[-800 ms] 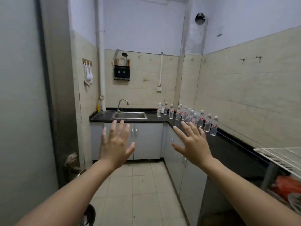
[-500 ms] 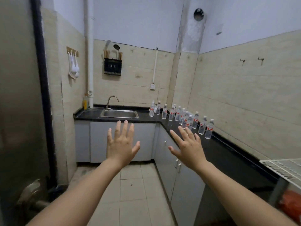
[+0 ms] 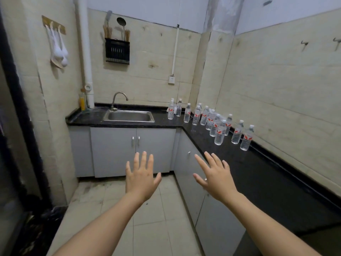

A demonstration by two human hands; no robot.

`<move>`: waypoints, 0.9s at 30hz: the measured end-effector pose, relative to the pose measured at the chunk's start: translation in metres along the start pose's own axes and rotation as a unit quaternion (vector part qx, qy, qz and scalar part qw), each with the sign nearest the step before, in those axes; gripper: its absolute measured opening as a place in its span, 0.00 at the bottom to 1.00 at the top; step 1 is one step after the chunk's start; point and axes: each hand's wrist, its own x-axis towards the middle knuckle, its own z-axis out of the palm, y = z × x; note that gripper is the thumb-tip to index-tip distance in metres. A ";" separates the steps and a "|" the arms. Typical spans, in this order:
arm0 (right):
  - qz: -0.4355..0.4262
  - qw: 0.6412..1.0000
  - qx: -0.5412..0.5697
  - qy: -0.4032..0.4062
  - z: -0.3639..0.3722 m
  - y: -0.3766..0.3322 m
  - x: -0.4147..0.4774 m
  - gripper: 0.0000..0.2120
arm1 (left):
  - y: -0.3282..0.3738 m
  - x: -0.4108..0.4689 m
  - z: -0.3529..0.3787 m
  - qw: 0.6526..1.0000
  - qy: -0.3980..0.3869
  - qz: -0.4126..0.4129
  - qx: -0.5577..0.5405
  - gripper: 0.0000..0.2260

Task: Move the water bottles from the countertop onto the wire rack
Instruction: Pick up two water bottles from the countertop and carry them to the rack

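Note:
Several clear water bottles (image 3: 220,133) with red-and-white labels stand upright on the black L-shaped countertop (image 3: 258,174), spread from the corner near the sink along the right wall. My left hand (image 3: 141,177) is stretched out over the floor, fingers spread, holding nothing. My right hand (image 3: 215,175) hovers with fingers apart over the counter's front edge, well short of the nearest bottle. The wire rack is out of the frame.
A steel sink (image 3: 129,116) with a tap (image 3: 118,99) sits in the back counter. Grey cabinet doors (image 3: 132,150) run below. A utensil holder (image 3: 117,52) and white ladles (image 3: 59,50) hang on the tiled walls. A dark door frame (image 3: 16,117) borders the left.
The view has advanced into the kitchen and turned left; the bottles are closer, and the wire rack has slipped out of the frame at right. Both hands stay open and outstretched.

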 end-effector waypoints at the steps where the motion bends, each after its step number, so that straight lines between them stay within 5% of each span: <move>1: 0.001 1.000 0.005 0.000 0.006 0.003 0.013 0.29 | -0.002 0.012 0.007 1.000 -0.004 -0.002 0.003 0.30; 14: -0.064 0.997 0.039 0.037 0.073 0.041 0.227 0.29 | -0.065 0.193 0.049 0.994 0.049 -0.094 0.006 0.28; 27: -0.164 0.984 0.068 -0.022 0.171 -0.068 0.417 0.30 | -0.204 0.309 0.100 0.979 0.080 -0.182 -0.056 0.28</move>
